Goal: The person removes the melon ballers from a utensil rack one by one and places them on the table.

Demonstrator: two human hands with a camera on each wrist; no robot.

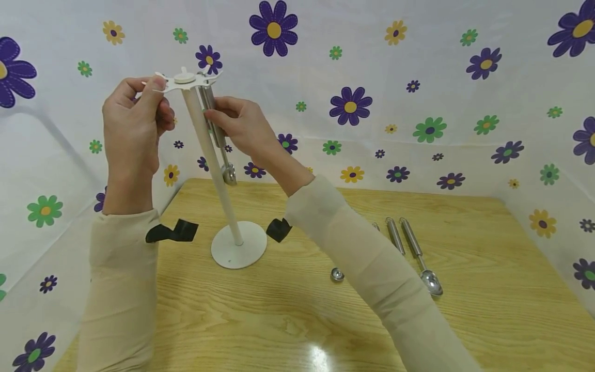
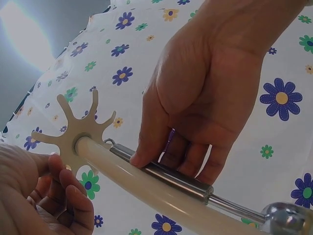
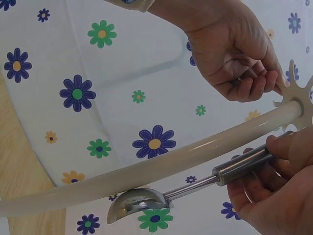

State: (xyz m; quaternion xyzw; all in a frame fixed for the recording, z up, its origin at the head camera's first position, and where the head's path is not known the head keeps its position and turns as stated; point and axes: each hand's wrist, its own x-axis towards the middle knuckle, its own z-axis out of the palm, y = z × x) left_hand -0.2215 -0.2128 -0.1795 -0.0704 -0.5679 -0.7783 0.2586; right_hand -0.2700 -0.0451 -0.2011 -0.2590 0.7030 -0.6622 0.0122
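A white stand (image 1: 209,150) has a round base (image 1: 251,253) on the table and a top with several curved hooks (image 1: 185,78). My left hand (image 1: 132,121) pinches one of those hooks between thumb and finger at the left. On the other side of the pole, my right hand (image 1: 246,124) holds a metal ice cream scoop (image 3: 139,203) by its handle, bowl downward. The scoop's end loop (image 2: 108,142) is close under the hooked top in the left wrist view; whether it is on a hook I cannot tell.
On the wooden table (image 1: 279,320), a scoop (image 1: 431,281) lies to the right beside another metal handle (image 1: 395,235). A small scoop bowl (image 1: 337,274) shows left of the right sleeve (image 1: 362,248), which hides part of these tools. A flowered cloth (image 1: 307,155) stands behind.
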